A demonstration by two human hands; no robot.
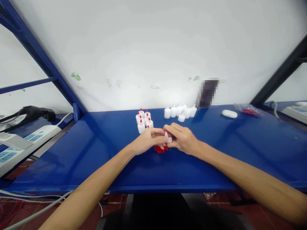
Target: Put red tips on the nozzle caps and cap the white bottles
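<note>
Near the middle of the blue table, my left hand (150, 140) and my right hand (183, 138) meet around a small white nozzle piece (169, 139). The fingers of my left hand close on its white part. My right thumb and finger pinch a red cap (165, 130) at its tip. Several loose red caps (161, 150) lie just below my hands. White bottles with red tips (141, 127) stand in a group behind my left hand. Behind my right hand are several white bottles (167, 112) without red tips.
A white oval object (229, 113) and a clear plastic bag (250, 110) with red contents lie at the back right. A pixelated dark upright object (208, 93) leans at the wall. Power strips (28, 140) and a black bag (35, 114) are at the left.
</note>
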